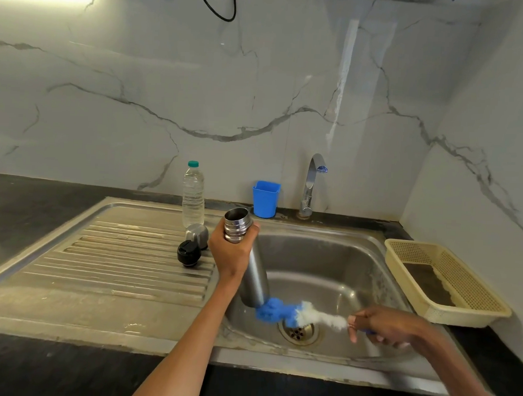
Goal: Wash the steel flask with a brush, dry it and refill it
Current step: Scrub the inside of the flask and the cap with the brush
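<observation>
Head cam: left hand [231,250] wrapped round neck of steel flask [251,276], open mouth up, body tilted over sink [327,255]; flask base hidden behind brush [296,313]. Right hand [384,325] grips brush handle, mostly covered by fingers, only a blue bit shows. Blue/white bristles blurred, touching flask bottom above drain [298,331]. Steel cup [197,234] & black stopper [189,253] on drainboard, by water bottle [193,194]. Blue holder [265,199], tap [311,185] behind sink. Cream basket [449,286] at right; contents unclear.

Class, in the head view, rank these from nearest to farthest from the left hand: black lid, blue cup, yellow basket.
1. Black lid, just left of the left hand, on the drainboard.
2. Blue cup, behind it, by the wall.
3. Yellow basket, far right.
</observation>
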